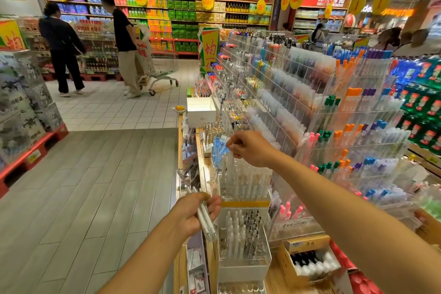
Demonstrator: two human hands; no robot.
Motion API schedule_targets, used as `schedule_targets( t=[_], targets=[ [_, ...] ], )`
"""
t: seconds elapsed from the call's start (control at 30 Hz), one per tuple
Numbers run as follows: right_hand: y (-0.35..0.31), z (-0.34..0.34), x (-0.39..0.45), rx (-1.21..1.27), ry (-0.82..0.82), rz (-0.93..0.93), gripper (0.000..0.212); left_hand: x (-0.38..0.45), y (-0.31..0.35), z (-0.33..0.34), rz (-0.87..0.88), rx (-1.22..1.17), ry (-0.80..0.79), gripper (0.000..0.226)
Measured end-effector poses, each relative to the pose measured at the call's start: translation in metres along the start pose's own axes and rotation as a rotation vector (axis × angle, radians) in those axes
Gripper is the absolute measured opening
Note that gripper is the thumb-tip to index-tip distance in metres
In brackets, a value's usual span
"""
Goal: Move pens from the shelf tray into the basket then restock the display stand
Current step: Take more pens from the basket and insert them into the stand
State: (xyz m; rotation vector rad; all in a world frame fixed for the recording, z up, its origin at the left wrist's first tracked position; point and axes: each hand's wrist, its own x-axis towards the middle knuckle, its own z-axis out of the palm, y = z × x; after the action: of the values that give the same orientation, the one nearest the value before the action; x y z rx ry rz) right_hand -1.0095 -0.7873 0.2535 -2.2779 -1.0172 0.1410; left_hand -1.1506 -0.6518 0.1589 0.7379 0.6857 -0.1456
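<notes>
The left hand (191,212) grips a small bundle of white, clear-capped pens (204,218), fingers curled round the barrels, holding them low beside the clear acrylic display stand (245,262). It probably serves as a reserve from which single pens are drawn. The right hand (250,148) reaches forward and pinches the top of one clear-barrelled pen (230,162) between thumb and fingertips, right above the upper compartment (244,180) of the stand. Whether it is lowering the pen in or lifting it out cannot be told; by the task, restocking seems the likelier reading.

That upper compartment holds a dense row of clear and white pens standing upright, tips down, above a yellow label strip (245,203). The lower compartment, just beneath, holds white pens on its left side and darker silver-black pens on its right, all upright too. Behind the right hand stands a bunch of pale blue pens (219,150) in their own slot.

To the right, tiered clear racks (334,114) carry many rows of pens with coloured caps. An open cardboard box (310,262) at the lower right holds black-and-white items, too blurred to name. No basket is visible.
</notes>
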Motion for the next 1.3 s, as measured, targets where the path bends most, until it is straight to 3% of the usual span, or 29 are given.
schedule_targets(
  t=[0.5,0.73,0.87,0.93,1.13,1.3],
  targets=[
    [-0.003,0.013,0.001,-0.353,-0.162,0.029,0.015,-0.005,0.003,0.002,0.055,0.045,-0.041,0.011],
    [-0.011,0.017,0.000,-0.466,-0.124,-0.002,0.020,-0.009,0.002,0.008,0.071,0.018,-0.127,0.021],
    [-0.024,0.019,-0.007,-0.303,-0.118,-0.069,0.025,-0.011,0.004,0.013,0.122,-0.013,-0.177,0.017],
    [-0.030,0.023,-0.009,-0.259,-0.188,-0.047,0.027,-0.011,0.005,0.016,0.158,-0.027,-0.192,0.016],
    [-0.030,0.027,-0.011,0.016,-0.168,0.083,0.017,-0.014,0.001,0.018,0.225,-0.052,-0.200,0.012],
    [-0.028,0.009,-0.007,0.202,-0.190,0.155,0.010,-0.017,0.006,0.016,0.170,-0.107,-0.131,0.020]
  ],
)
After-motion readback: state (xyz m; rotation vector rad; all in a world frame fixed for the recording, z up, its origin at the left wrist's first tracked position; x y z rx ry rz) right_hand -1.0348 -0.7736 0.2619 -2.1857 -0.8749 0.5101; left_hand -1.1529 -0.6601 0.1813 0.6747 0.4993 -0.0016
